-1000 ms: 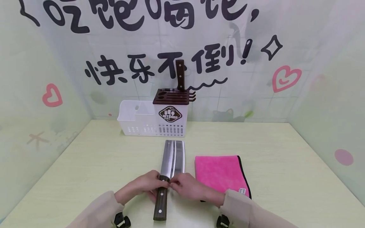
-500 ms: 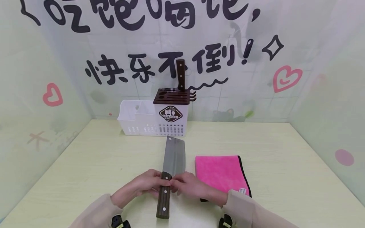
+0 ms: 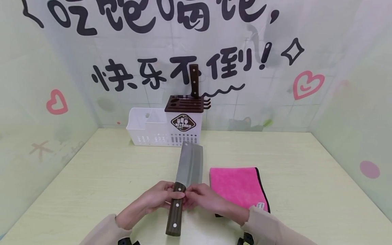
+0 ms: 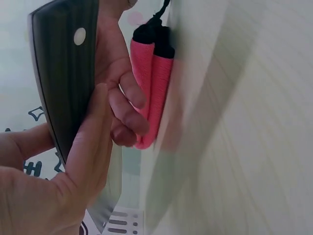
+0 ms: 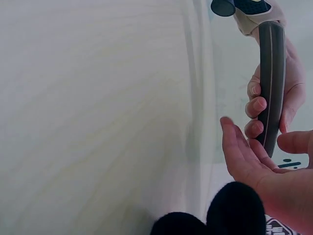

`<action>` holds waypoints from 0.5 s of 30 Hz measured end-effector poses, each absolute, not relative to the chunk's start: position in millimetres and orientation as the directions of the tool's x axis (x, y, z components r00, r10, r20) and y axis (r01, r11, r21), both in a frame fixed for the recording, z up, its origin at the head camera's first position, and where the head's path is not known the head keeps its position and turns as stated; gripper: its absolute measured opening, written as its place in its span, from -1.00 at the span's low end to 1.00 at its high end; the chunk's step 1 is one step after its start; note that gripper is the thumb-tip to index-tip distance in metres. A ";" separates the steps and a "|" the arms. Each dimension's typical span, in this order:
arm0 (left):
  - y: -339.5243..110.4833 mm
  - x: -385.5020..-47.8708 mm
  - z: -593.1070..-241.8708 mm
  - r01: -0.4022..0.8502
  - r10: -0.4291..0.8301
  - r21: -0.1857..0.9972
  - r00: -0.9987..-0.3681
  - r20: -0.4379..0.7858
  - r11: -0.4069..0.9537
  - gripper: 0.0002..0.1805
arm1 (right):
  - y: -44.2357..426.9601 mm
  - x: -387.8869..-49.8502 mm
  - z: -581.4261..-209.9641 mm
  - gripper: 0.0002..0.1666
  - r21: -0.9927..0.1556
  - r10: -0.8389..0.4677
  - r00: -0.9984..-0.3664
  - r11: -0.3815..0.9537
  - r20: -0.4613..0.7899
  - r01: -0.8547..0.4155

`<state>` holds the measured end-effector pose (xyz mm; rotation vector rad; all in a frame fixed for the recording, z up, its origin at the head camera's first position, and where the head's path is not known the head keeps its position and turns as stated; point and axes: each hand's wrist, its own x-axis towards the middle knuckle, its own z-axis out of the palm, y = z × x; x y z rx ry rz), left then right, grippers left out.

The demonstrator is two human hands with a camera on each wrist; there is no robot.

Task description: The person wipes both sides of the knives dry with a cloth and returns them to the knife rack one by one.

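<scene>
A cleaver (image 3: pixel 190 165) with a riveted dark wooden handle points away from me in the head view, its grey blade raised over the table. My left hand (image 3: pixel 157 198) grips the front of the handle, thumb across the top and fingers underneath. On the other side, my right hand (image 3: pixel 206 199) pinches where blade and handle meet. In the left wrist view the dark handle (image 4: pixel 66 73) stands close, with the right hand's lower fingers (image 4: pixel 128 107) loosely bent behind it. From the right wrist, the left hand (image 5: pixel 293 83) shows around the handle.
A white plastic rack (image 3: pixel 153 131) with a brown slotted top (image 3: pixel 183 104) stands at the back, and another dark-handled knife (image 3: pixel 194 81) is upright in it. A folded pink cloth (image 3: pixel 237 187) with black edging lies right of the hands, close to the right forearm.
The cleaver's tip has moved away and slightly right, now overlapping the rack's lower edge. Its blade has tilted, turning from shiny to dull grey. Both hands have stayed on it.
</scene>
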<state>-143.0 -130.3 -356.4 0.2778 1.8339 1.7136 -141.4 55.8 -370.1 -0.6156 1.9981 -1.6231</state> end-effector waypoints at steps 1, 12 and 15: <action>-129.8 -141.6 -355.0 -0.238 0.545 0.963 -0.794 -0.268 0.127 -0.65 | 57.0 -140.9 -369.1 -0.75 -0.977 -0.622 -0.780 0.203 -0.077 -0.066; -118.9 -126.4 -345.3 -0.148 0.534 0.989 -0.833 -0.141 0.030 -0.60 | 69.8 -131.0 -356.5 -0.69 -0.941 -0.640 -0.768 0.243 0.027 -0.236; -113.6 -123.7 -343.3 -0.114 0.510 0.993 -0.853 -0.113 0.029 -0.56 | 69.2 -128.0 -355.6 -0.65 -0.968 -0.637 -0.770 0.174 0.028 -0.179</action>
